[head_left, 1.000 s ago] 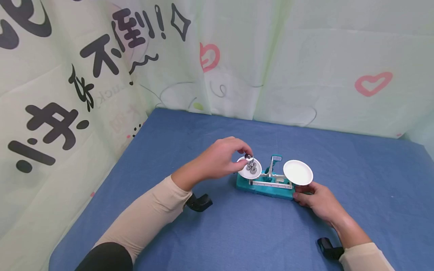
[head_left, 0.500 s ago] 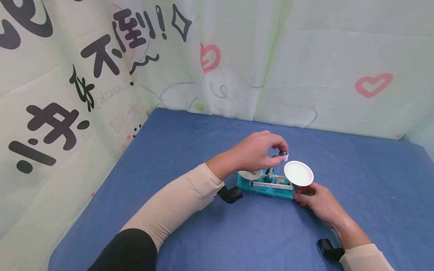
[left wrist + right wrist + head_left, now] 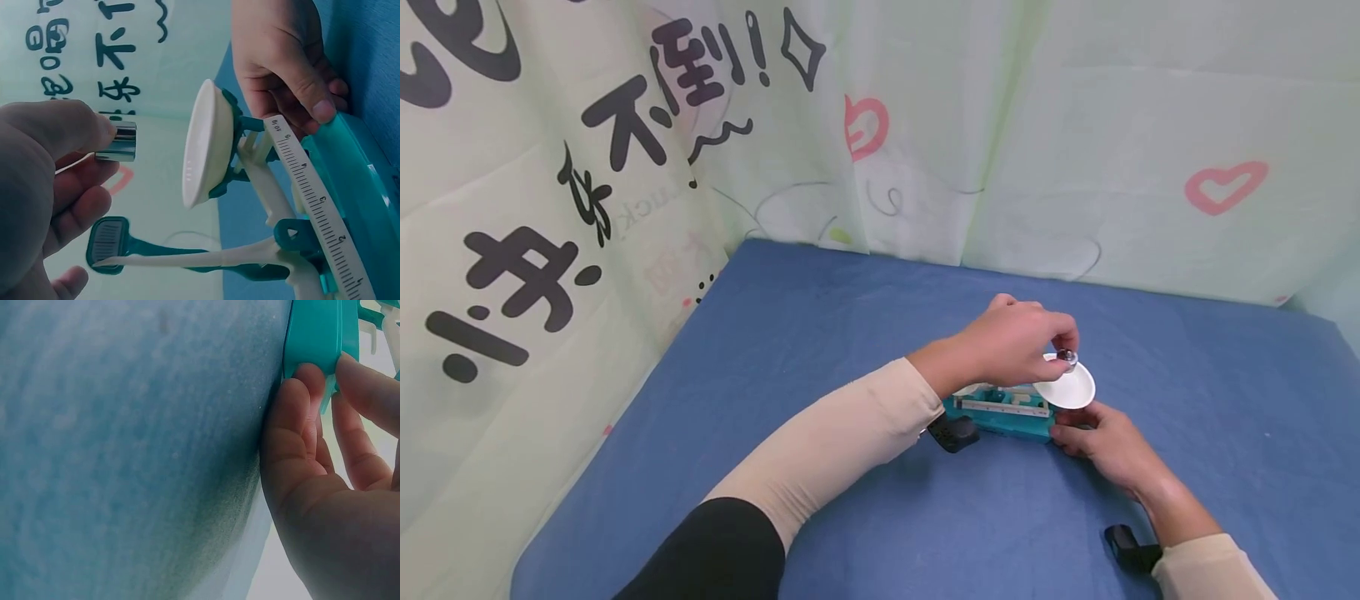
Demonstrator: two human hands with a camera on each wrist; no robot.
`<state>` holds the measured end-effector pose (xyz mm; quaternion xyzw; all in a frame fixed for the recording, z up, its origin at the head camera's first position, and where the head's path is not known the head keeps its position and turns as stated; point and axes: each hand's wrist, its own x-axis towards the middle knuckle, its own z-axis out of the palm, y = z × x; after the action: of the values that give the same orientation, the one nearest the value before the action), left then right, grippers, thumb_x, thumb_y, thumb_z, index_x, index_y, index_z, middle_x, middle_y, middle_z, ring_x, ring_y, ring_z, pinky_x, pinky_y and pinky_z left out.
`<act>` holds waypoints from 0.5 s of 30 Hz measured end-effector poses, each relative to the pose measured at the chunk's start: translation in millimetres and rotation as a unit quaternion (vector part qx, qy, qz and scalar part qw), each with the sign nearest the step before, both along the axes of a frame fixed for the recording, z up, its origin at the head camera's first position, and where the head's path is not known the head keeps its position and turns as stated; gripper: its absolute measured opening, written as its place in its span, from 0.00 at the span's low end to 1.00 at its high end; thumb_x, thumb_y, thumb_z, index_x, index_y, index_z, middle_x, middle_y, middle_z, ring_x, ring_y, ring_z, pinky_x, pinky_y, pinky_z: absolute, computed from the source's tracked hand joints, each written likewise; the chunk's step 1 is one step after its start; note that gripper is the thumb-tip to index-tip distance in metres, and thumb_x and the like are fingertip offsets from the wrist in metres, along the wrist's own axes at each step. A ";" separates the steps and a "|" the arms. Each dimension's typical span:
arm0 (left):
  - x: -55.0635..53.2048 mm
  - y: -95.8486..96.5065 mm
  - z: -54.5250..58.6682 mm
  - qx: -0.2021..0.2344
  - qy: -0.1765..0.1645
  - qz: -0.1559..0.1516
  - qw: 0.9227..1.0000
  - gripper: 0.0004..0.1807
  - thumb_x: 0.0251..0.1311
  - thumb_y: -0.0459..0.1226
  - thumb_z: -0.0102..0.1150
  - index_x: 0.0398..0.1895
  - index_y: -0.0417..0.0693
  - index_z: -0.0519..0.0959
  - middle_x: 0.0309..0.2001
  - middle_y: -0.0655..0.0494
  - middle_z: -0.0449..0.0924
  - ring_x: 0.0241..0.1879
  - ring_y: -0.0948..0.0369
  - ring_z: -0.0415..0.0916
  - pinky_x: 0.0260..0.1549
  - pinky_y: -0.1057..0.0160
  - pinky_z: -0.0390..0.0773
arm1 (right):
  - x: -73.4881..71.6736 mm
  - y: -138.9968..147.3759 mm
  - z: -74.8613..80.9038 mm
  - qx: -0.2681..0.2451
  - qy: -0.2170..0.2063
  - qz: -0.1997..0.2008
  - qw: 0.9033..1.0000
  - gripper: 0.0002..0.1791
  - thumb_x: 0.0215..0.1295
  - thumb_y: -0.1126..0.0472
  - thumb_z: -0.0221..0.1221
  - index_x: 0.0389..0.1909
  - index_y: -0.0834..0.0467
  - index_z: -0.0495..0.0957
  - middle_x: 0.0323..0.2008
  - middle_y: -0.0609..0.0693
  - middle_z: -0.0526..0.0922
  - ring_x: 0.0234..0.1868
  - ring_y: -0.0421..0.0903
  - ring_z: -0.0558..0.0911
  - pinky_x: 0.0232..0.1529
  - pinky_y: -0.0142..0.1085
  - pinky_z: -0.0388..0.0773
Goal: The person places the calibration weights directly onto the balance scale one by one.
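Note:
A balance scale with a teal base (image 3: 1011,425) and two white pans stands on the blue-covered table. My left hand (image 3: 1015,343) pinches a shiny metal weight (image 3: 120,142) between thumb and fingers, above the right pan (image 3: 1078,393). In the left wrist view, a gap shows between the weight and that pan (image 3: 203,147). My right hand (image 3: 1112,450) grips the right end of the base, its thumb (image 3: 365,387) at the corner and other fingers around the end. The left pan is mostly hidden behind my left hand and wrist.
A white ruled beam (image 3: 319,206) runs along the front of the scale. Its thin white pointer (image 3: 181,259) reaches to a small teal-framed dial (image 3: 107,245). Printed curtains (image 3: 1075,150) hang behind and left of the blue tabletop (image 3: 835,308). Black wrist mounts (image 3: 1131,550) stick out below the hands.
My left hand has carried the weight from over the left pan, past the middle of the scale, to over the right pan. My right hand has stayed at the base.

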<state>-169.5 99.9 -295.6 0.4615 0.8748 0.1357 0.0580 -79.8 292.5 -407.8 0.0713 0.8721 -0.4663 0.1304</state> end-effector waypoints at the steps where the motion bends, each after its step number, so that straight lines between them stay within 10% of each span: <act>1: -0.3 3.2 -0.6 -0.012 0.001 0.001 1.000 0.08 0.71 0.50 0.55 0.47 0.66 0.79 0.42 0.77 0.75 0.45 0.75 0.68 0.56 0.60 0.58 | 0.1 0.4 0.2 0.000 0.001 0.001 1.000 0.21 0.69 0.63 0.61 0.56 0.72 0.71 0.47 0.61 0.78 0.39 0.50 0.78 0.37 0.35 0.79; 15: -0.1 26.7 -9.0 -0.117 0.050 -0.006 0.992 0.08 0.71 0.51 0.53 0.49 0.67 0.76 0.35 0.74 0.75 0.40 0.72 0.69 0.68 0.48 0.47 | 0.5 0.8 -0.3 -0.006 0.009 0.001 1.000 0.20 0.70 0.63 0.60 0.55 0.72 0.71 0.46 0.60 0.78 0.38 0.48 0.78 0.37 0.36 0.79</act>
<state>-169.5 126.5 -304.7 0.4628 0.8838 0.0090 0.0682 -79.2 293.3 -408.1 0.0655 0.8707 -0.4716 0.1233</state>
